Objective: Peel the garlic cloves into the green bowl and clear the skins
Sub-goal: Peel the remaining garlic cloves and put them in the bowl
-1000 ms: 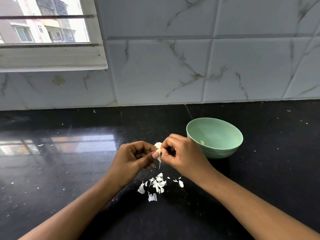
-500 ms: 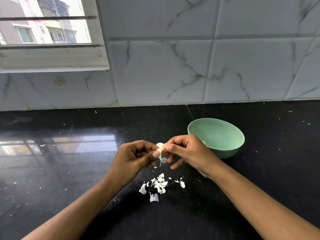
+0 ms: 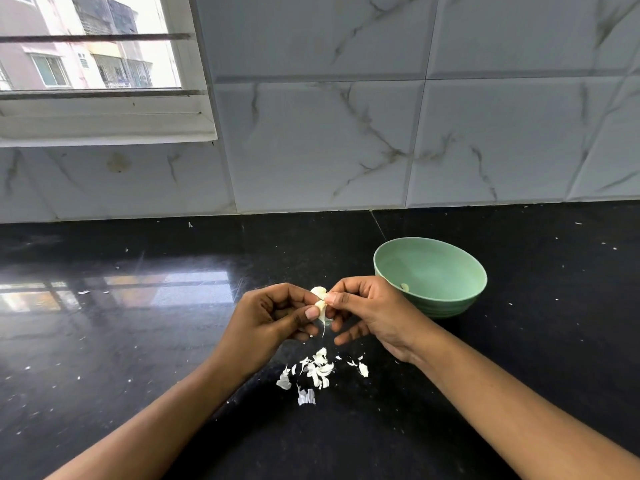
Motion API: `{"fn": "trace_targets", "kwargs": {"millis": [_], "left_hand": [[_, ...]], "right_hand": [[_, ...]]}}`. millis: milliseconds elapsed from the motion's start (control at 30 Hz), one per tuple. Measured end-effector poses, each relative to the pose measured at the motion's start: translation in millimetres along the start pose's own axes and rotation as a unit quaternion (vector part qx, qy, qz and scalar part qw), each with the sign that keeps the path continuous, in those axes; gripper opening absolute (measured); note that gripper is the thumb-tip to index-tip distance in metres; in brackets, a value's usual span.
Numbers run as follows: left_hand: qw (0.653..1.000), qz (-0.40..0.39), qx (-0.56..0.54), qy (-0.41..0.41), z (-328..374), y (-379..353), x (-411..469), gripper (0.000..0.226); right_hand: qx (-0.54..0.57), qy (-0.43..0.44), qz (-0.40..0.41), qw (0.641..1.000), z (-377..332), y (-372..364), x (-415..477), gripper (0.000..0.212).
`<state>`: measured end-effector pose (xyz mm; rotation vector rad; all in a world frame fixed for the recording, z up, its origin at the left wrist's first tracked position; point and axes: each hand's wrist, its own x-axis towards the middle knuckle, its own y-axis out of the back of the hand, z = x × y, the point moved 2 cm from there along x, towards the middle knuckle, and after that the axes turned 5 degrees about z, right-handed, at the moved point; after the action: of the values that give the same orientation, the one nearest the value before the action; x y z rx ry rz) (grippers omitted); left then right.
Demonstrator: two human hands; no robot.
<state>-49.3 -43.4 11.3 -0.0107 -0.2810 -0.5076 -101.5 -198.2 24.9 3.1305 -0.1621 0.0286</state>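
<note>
Pinching a pale garlic clove (image 3: 320, 302), left hand (image 3: 266, 318) and right hand (image 3: 375, 306) share the grip, thin skin (image 3: 323, 328) dangling.

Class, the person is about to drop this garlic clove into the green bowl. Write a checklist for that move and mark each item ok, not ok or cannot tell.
1. Grip secure: left hand and right hand both pinch the garlic clove. Ok.
2. Clove fully peeled: a strip of skin hangs below it. Not ok.
3. Green bowl upright and close beside the right hand. Ok.
4. Bowl free of skins: one pale piece shows; the right hand hides part of the inside. Cannot tell.
5. Skins cleared: they lie on the counter below the hands. Not ok.
</note>
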Motion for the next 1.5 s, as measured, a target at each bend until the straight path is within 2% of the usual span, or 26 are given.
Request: {"fn": "trace_targets", "kwargs": {"millis": [167, 300, 433, 567, 767, 1033, 1167, 1267, 1333, 1400, 1500], "left_hand": [[1.000, 0.009, 0.008, -0.020, 0.3, -1.5, -0.8, 0.012], [0.999, 0.020, 0.022, -0.033, 0.5, -1.0, -1.5, 0.018], [0.993, 0.059, 0.088, -0.060, 0.5, -2.6, -1.6, 0.029], [0.983, 0.109, 0.117, -0.086, 0.2, 0.7, -1.4, 0.026], [0.976, 0.106, 0.143, -0.128, 4.6, -3.4, -5.9, 0.019], [0.983, 0.111, 0.072, -0.131, 2.9, -5.7, -6.2, 0.021], [0.987, 0.121, 0.000, -0.107, 2.5, 0.0, -2.9, 0.022], [0.988, 0.131, -0.058, -0.057, 1.6, 3.2, 1.5, 0.018], [0.989, 0.125, -0.074, -0.006, -0.7, 2.6, 3.9, 0.017], [0.990, 0.109, -0.084, 0.044, -4.3, 1.3, 6.0, 0.017], [0.987, 0.088, -0.099, 0.088, -7.7, 0.4, 7.7, 0.021]], "right_hand": [[0.011, -0.013, 0.015, 1.000, 1.0, -3.5, -0.7, 0.015], [0.000, 0.017, 0.037, 0.999, 2.5, -5.0, -0.8, 0.015], [-0.029, 0.053, 0.079, 0.995, 5.1, -6.2, 0.5, 0.015], [-0.042, 0.088, 0.101, 0.990, 4.0, -7.6, -0.7, 0.015], [-0.032, 0.102, 0.109, 0.988, 4.7, -13.2, -2.6, 0.014], [-0.031, 0.081, 0.105, 0.991, 3.9, -13.5, -2.2, 0.014], [-0.015, 0.060, 0.121, 0.991, 4.9, -11.3, -1.4, 0.015], [-0.006, 0.048, 0.125, 0.991, 1.6, -6.3, -0.6, 0.018], [-0.059, 0.037, 0.098, 0.993, -2.9, -0.6, -0.9, 0.016], [-0.168, 0.018, 0.047, 0.984, -4.7, 5.5, -2.0, 0.015], [-0.344, 0.012, 0.004, 0.939, -3.2, 9.0, -3.5, 0.016]]}}
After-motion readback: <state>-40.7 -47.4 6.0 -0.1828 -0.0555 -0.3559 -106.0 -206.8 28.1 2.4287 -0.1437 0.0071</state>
